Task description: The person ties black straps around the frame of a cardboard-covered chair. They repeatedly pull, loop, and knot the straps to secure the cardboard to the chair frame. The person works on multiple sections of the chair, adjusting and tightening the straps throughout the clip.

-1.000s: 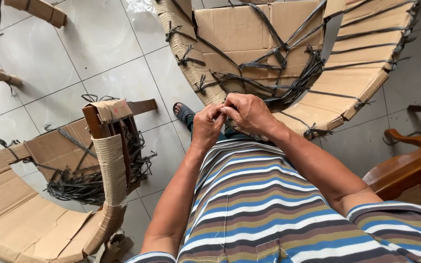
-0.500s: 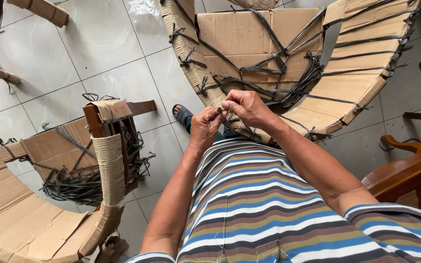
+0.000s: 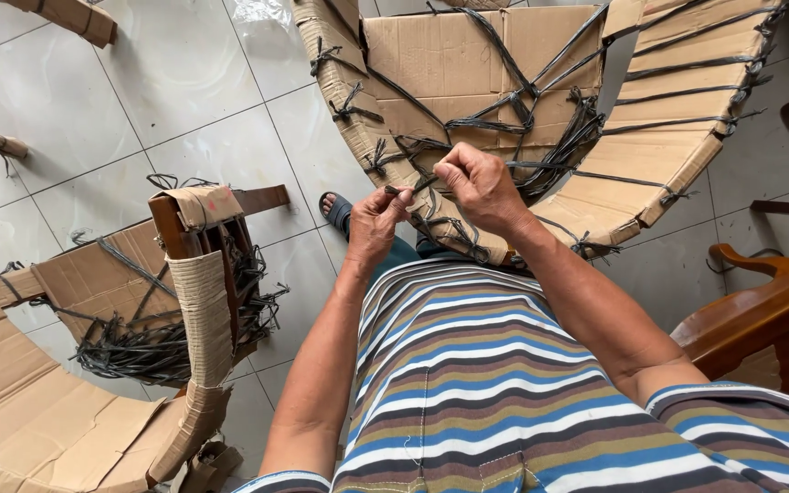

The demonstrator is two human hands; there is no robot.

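Here, at lower left, a curved cardboard-wrapped furniture piece (image 3: 66,420) lies on the pale tiled floor (image 3: 139,100), dark cord tangled around it. At centre, the left hand (image 3: 378,224) and right hand (image 3: 477,187) each hold a pinching grip on a thin black plastic strap (image 3: 413,187), stretched between them. Behind, across the upper right, arcs a strap-bound cardboard-covered chair frame (image 3: 650,155); a polished wooden armrest (image 3: 760,301) shows at the right edge.

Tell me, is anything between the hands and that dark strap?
Nothing visible. The left hand and right hand both pinch the dark strap directly, above the cardboard-wrapped chair.
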